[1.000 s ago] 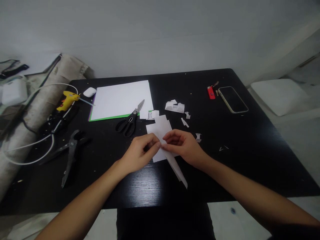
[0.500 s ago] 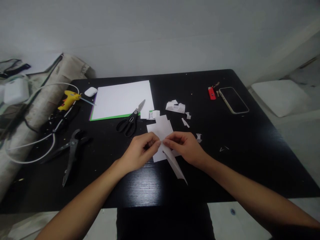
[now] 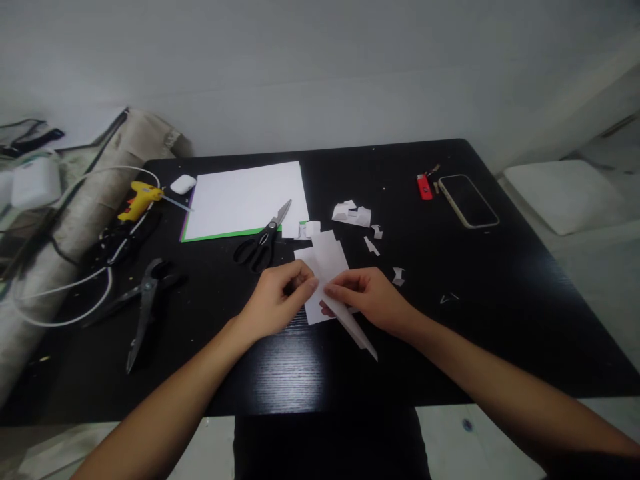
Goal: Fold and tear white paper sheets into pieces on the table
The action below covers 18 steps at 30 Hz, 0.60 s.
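Between my hands is a folded strip of white paper point(image 3: 353, 325), slanting down toward the table's front edge. My left hand point(image 3: 281, 297) pinches its upper part between thumb and fingers. From the other side my right hand point(image 3: 371, 295) grips the same strip, thumb on top and fingers partly beneath. Under the hands lies more white paper point(image 3: 317, 310), flat on the black table point(image 3: 510, 293). Black-handled scissors point(image 3: 267, 233) rest beyond my left hand, their blades over a stack of white sheets point(image 3: 240, 197) with green and purple edges.
Folded paper pieces point(image 3: 352, 214) and small scraps point(image 3: 371, 246) lie past my right hand. Pliers point(image 3: 146, 293), a yellow glue gun point(image 3: 137, 203) with a white cord and a white case point(image 3: 183, 184) are at left. A red lighter point(image 3: 424, 187) and a phone point(image 3: 469, 201) lie far right.
My hands have drawn slightly apart on the paper, and fingertips of my right hand now show beneath the strip. The strip's lower end has risen slightly and shifted right.
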### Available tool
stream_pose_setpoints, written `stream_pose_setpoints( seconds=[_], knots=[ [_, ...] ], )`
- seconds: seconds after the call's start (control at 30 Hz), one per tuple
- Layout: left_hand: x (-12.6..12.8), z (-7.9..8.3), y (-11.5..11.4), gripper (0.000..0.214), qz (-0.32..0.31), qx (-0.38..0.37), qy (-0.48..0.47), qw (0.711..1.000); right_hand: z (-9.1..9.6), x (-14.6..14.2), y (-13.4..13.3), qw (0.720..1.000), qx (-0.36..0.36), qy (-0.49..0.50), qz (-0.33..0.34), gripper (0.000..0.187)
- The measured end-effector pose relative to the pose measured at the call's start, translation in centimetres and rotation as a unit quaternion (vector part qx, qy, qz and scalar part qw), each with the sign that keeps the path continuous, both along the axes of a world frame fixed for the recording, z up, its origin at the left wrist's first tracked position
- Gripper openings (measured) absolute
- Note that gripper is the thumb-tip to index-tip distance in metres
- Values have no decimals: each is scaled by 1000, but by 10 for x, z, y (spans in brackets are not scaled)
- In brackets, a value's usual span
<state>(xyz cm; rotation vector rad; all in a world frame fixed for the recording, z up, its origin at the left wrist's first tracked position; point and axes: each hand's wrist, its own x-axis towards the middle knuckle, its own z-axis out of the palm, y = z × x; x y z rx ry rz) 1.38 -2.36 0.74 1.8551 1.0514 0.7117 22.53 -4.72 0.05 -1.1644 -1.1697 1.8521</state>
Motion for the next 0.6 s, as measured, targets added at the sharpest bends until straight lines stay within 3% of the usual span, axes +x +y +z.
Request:
stream_pose_setpoints(
  seconds=[0.27,0.6],
  knots=[
    [7,-3,-2,29,-2,-59,-31,998,2,-3,-2,1000,5,-12,19,34],
    [-6,-2,12,28,116,-91,-84,986,2,1,4,998,-52,17,-16,33]
  ],
)
